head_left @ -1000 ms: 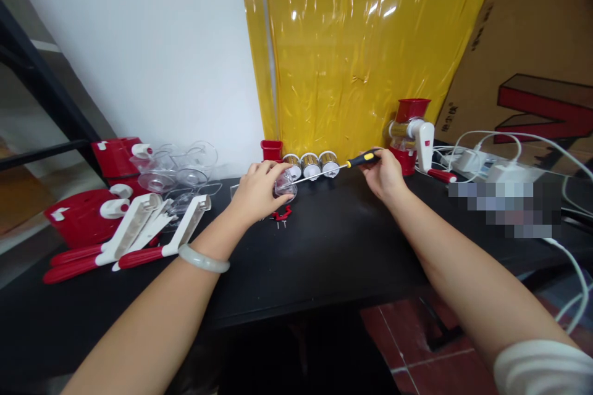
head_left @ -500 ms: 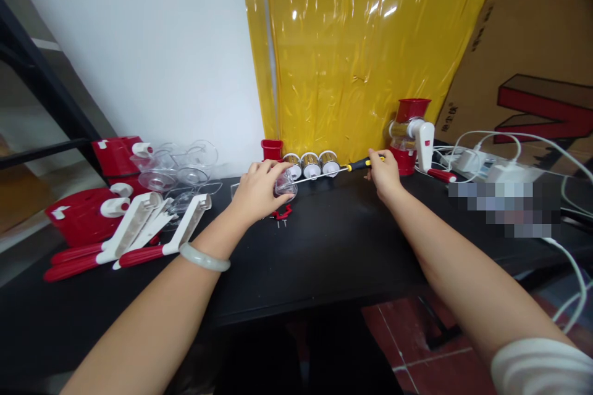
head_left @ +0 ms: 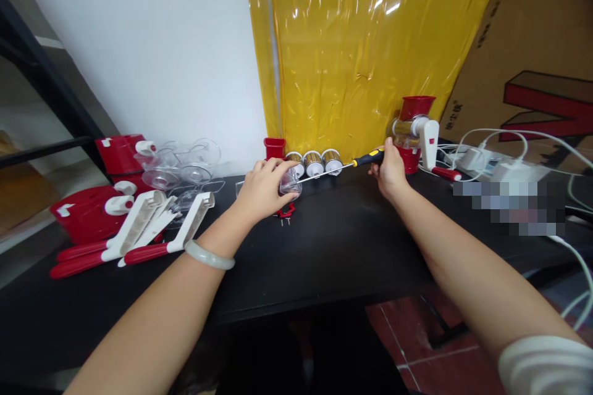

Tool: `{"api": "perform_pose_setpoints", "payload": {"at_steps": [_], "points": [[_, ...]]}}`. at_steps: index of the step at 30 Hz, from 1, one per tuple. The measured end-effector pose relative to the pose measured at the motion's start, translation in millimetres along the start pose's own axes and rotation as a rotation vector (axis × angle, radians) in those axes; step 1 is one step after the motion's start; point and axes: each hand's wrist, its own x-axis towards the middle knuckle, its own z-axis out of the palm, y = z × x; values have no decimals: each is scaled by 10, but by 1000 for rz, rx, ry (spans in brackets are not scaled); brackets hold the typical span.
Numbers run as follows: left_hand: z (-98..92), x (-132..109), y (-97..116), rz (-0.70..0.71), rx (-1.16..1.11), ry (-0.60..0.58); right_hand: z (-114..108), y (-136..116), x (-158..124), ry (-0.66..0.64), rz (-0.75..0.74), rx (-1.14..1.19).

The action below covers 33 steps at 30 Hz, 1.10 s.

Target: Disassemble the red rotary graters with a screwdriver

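My left hand [head_left: 264, 190] is closed round a clear plastic housing [head_left: 291, 185], partly hidden by the fingers. In my right hand [head_left: 390, 171] is a screwdriver [head_left: 368, 157] with a black and yellow handle. Its long metal shaft slants down leftward, and the tip reaches the clear housing; where exactly it ends I cannot see. Just below the housing lies a red plastic part [head_left: 288, 211] with small metal pins or screws beside it. Behind the shaft stand three grater drums [head_left: 314, 164] with white ends, and a red hopper [head_left: 275, 147] is behind my left hand.
Red bases [head_left: 90, 216], clear housings [head_left: 180, 163] and red-and-white crank handles [head_left: 189, 222] crowd the left of the black table [head_left: 319, 259]. An assembled rotary grater [head_left: 419, 129] stands at the right, near white cables and a power strip [head_left: 479, 160]. A cardboard box [head_left: 523, 31] leans behind.
The whole view has shifted slightly. My right hand has changed its hold on the screwdriver handle, with the fingers turned a little. The left hand keeps its hold on the clear housing.
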Motion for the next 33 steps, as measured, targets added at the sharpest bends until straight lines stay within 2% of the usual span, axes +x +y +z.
{"api": "perform_pose_setpoints", "payload": {"at_steps": [3, 8, 15, 22, 24, 29, 33], "points": [[1, -1, -1, 1, -8, 1, 11, -10, -4, 40, 10, 24], [4, -2, -5, 12, -6, 4, 17, -64, -60, -66, 163, 259], [-2, -1, 2, 7, 0, 1, 16, -12, -19, 33, 49, 29], [-9, -1, 10, 10, -2, -3, 27, -47, -56, -59, 166, 252], [-11, 0, 12, 10, -3, -3, 30, -39, -62, -57, 160, 235], [-14, 0, 14, 7, 1, 0, 30, -11, -41, 41, 63, 48], [-7, 4, 8, 10, -7, -5, 33, -58, -51, 25, 114, 134]]}}
